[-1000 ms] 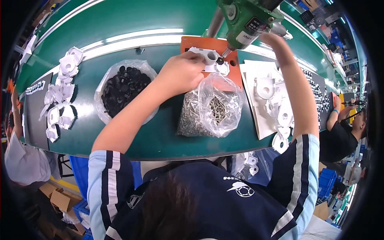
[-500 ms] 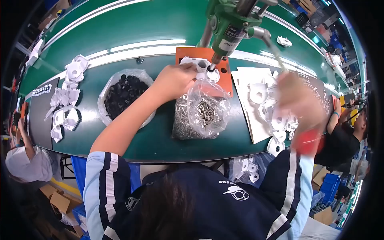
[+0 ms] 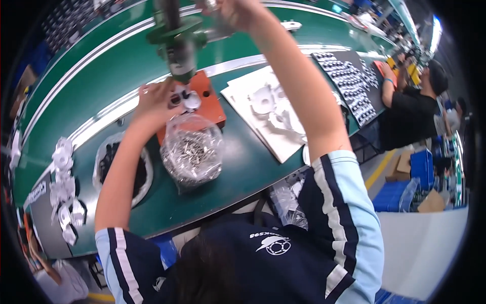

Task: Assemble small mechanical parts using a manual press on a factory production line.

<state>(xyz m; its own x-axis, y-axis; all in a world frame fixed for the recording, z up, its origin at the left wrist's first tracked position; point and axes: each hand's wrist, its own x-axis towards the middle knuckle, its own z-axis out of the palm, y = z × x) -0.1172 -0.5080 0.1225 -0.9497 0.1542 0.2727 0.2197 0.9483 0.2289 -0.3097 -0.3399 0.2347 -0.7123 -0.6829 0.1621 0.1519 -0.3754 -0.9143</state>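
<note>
My left hand (image 3: 156, 105) is closed on a white plastic part (image 3: 191, 102) with a round opening, pressing it onto an orange fixture block (image 3: 211, 104). Directly above that part stands the tip of a green bench press (image 3: 178, 38). Up at the top edge, my right hand (image 3: 242, 14) is wrapped round the press's lever (image 3: 218, 31); blur hides part of its fingers. Against the front of the block leans a clear plastic bag (image 3: 195, 147) full of small metal pins or screws.
Left of the block, behind my forearm, sits a bag of black parts (image 3: 107, 158). White plastic parts lie in a row (image 3: 63, 187) at far left and on cardboard sheets (image 3: 263, 101) at right. Beyond is a grey board of parts (image 3: 349, 83), with a co-worker (image 3: 412, 109) alongside.
My right hand has gone from above the white parts at right up to the press lever. The view has turned to the right. My left hand still holds the white part.
</note>
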